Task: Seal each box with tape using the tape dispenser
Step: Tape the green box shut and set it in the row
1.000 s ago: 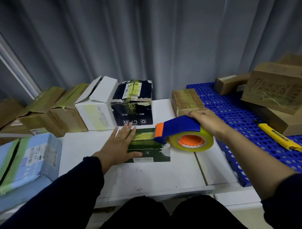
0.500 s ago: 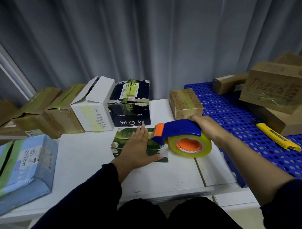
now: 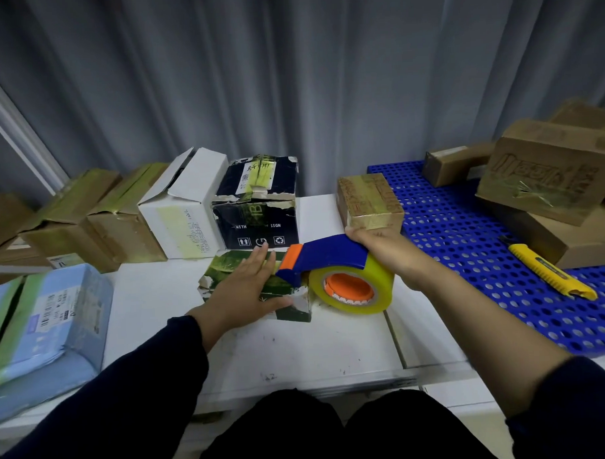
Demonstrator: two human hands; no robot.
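- Head view: a small green printed box [image 3: 223, 270] is seen lying flat on the white table [image 3: 298, 349], just in front of a dark box [image 3: 259, 210] marked with handling symbols.
- The left hand [image 3: 243, 293] is laid palm-down on the top of the green box; the fingers are straight and close together, the thumb is spread along the near edge, and nothing is gripped.
- The tape dispenser [image 3: 329, 254], blue-handled with an orange nose piece, is held by the right hand [image 3: 384, 250], whose fingers are wrapped over the rear of the handle.
- The dispenser's nose is set against the top of the green box at its right end, just beside the left fingertips [image 3: 266, 253].
- The yellowish tape roll [image 3: 382, 288], on an orange core, is seen hanging below the handle, beside the right end of the green box and low over the table; whether it touches the table cannot be told.
- A white box [image 3: 180, 213] with a raised flap stands left of the dark box, and taped brown cartons [image 3: 74, 220] are lined up further left.
- A light blue parcel [image 3: 50, 317] lies at the table's left edge.
- A small taped brown box [image 3: 368, 203] stands behind the right hand, at the edge of a blue perforated panel [image 3: 465, 230].
- On that panel a yellow utility knife [image 3: 549, 272] lies, with stacked brown cartons [image 3: 546, 172] behind it.
- A grey curtain [image 3: 289, 75] hangs behind everything.
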